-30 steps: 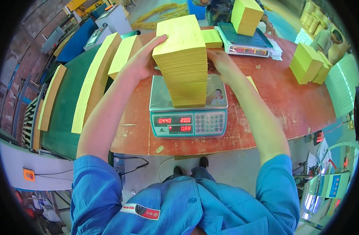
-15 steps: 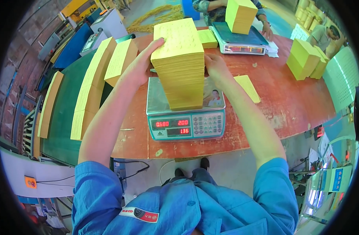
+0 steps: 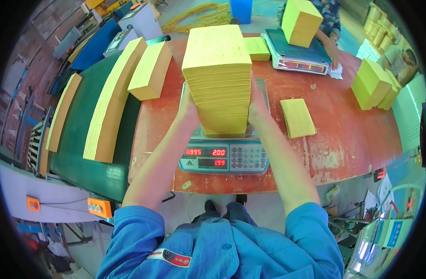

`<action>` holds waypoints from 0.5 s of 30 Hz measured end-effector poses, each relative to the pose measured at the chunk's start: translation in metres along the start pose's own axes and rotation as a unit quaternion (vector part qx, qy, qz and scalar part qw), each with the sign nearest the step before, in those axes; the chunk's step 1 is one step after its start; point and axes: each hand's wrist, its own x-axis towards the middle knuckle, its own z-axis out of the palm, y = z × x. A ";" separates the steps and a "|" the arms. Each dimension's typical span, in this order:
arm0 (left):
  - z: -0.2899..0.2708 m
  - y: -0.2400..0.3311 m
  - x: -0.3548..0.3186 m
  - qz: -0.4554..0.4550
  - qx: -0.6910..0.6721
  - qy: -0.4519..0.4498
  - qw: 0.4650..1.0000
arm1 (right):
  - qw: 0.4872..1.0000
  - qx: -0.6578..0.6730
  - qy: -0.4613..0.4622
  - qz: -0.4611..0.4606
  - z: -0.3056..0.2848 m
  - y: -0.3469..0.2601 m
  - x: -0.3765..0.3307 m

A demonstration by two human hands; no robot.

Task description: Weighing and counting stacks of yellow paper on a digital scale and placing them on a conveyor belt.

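Observation:
A tall stack of yellow paper sheets (image 3: 220, 79) stands on the platform of a grey digital scale (image 3: 224, 158) with red digits lit. My left hand (image 3: 187, 111) presses against the stack's lower left side, and my right hand (image 3: 257, 104) grips its lower right side. Both forearms reach in from the bottom edge, with blue sleeves at the elbows. The scale rests on a reddish-brown round table (image 3: 343, 139).
A thin yellow pile (image 3: 296, 117) lies right of the scale. Long yellow stacks (image 3: 111, 100) lie on a green surface (image 3: 78, 153) at left, with a shorter block (image 3: 150, 69) beside them. Another person's hand (image 3: 331, 46) rests by a second scale (image 3: 296, 58) holding a stack. More yellow blocks (image 3: 373, 83) sit far right.
My hands have slid from the stack's upper back edges down to its lower sides. The view has shifted closer over the stack, and the scale reading has changed.

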 end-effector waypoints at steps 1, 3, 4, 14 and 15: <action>0.001 -0.001 -0.001 -0.030 -0.017 0.005 0.999 | 1.000 -0.001 -0.004 0.006 -0.003 0.001 0.002; -0.002 0.001 -0.005 -0.030 -0.031 0.052 0.998 | 0.999 -0.031 0.039 -0.010 -0.017 -0.001 0.006; -0.011 0.002 -0.010 -0.028 -0.044 0.096 0.994 | 0.997 -0.043 0.062 -0.013 -0.023 -0.009 0.002; -0.229 -0.079 -0.231 -0.036 0.748 0.230 0.621 | 0.943 -0.329 0.039 0.047 -0.192 -0.038 -0.187; -0.203 -0.076 -0.232 -0.043 0.790 0.191 0.581 | 0.943 -0.327 0.039 0.042 -0.200 -0.029 -0.196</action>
